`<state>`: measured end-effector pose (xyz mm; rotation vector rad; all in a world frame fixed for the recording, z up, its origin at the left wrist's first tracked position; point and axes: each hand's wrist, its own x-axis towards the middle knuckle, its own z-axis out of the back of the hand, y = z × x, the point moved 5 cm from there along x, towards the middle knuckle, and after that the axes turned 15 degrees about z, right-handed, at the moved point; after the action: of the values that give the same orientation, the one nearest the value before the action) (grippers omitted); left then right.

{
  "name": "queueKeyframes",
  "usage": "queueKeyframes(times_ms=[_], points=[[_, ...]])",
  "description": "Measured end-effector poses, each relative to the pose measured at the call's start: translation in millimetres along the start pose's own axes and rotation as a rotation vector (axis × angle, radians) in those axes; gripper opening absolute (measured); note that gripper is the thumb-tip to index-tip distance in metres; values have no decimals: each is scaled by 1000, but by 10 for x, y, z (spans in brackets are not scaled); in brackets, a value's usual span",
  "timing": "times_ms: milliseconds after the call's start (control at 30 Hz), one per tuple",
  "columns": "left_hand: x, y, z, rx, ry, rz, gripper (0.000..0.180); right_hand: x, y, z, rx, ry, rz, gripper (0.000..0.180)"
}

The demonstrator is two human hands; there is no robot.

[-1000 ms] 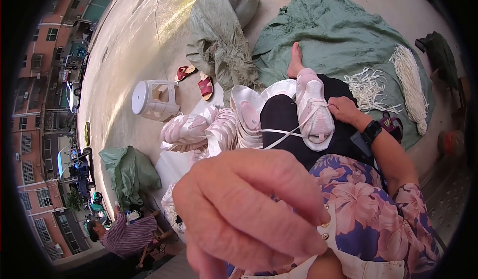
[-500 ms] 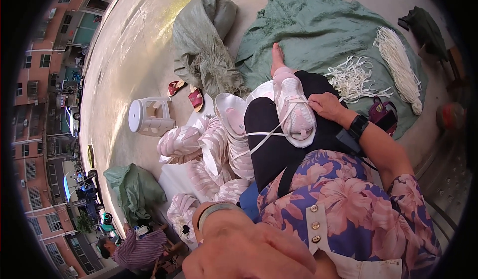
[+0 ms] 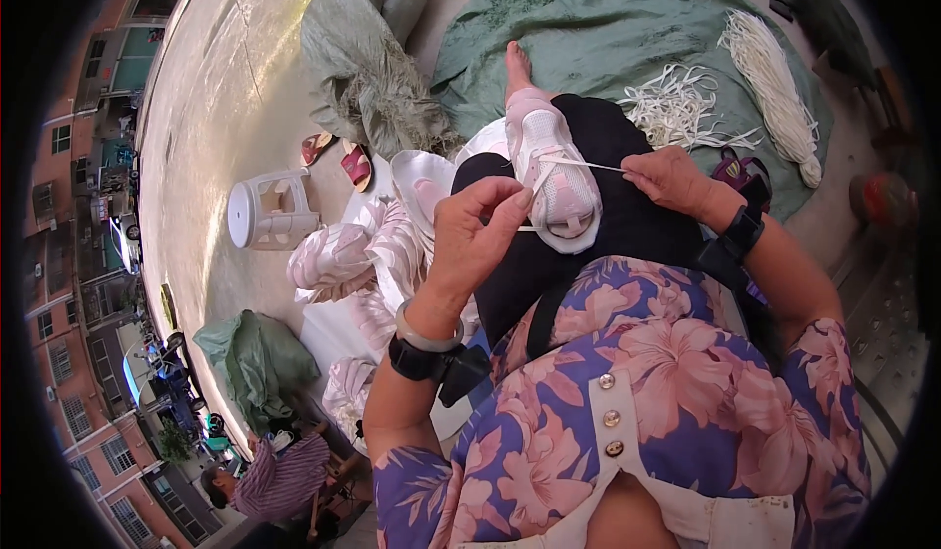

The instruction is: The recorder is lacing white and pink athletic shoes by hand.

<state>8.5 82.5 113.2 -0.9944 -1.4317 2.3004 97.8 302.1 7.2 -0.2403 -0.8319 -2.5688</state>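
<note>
Head view, looking down on a seated person in a floral top, a dark strap crossing the chest. Nearest, the left hand (image 3: pixel 477 230) is raised over the lap, thumb and forefinger pinched on a thin white lace (image 3: pixel 578 163). A bangle and a black band sit on that wrist. Just beyond, a pink and white shoe (image 3: pixel 554 172) lies on the black-clad lap, toe pointing away. The right hand (image 3: pixel 669 178) rests at the shoe's right side, fingers closed on the other end of the lace, which runs taut across the shoe top. A black watch circles the right wrist.

To the left of the lap, a heap of more pale pink shoe uppers (image 3: pixel 358 255) lies on the floor. Past them, a white plastic stool (image 3: pixel 270 213) lies tipped on its side, and a pair of red sandals (image 3: pixel 338 157) sits near it. Farther off, a green cloth (image 3: pixel 588 20) is spread over the floor, with loose white laces (image 3: pixel 676 108) and a tied bundle of them (image 3: pixel 774 78) on its right part. A grey-green sack (image 3: pixel 368 49) slumps at its left edge. At lower left, another person in a striped top (image 3: pixel 279 475) sits well apart.
</note>
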Motion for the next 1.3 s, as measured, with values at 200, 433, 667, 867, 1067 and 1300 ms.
queueKeyframes(times_ms=[200, 433, 667, 867, 1067, 1300], points=[[567, 760, -155, 620, -293, -144, 36, 43, 105, 232, -49, -35, -11, 11], [648, 955, -372, 740, -143, 80, 37, 91, 115, 270, -77, -69, 15, 12], [540, 716, -430, 729, -209, 25, 37, 35, 50, -65, 103, -60, -172, 21], [646, 818, -506, 847, -222, 100, 38, 282, 129, -525, 45, 108, -123, 45], [667, 971, -436, 737, -242, 64, 41, 331, 114, -542, 162, 46, -97, 40], [661, 1148, -346, 502, -289, 55, 41, 460, 143, -596, 121, 54, -55, 38]])
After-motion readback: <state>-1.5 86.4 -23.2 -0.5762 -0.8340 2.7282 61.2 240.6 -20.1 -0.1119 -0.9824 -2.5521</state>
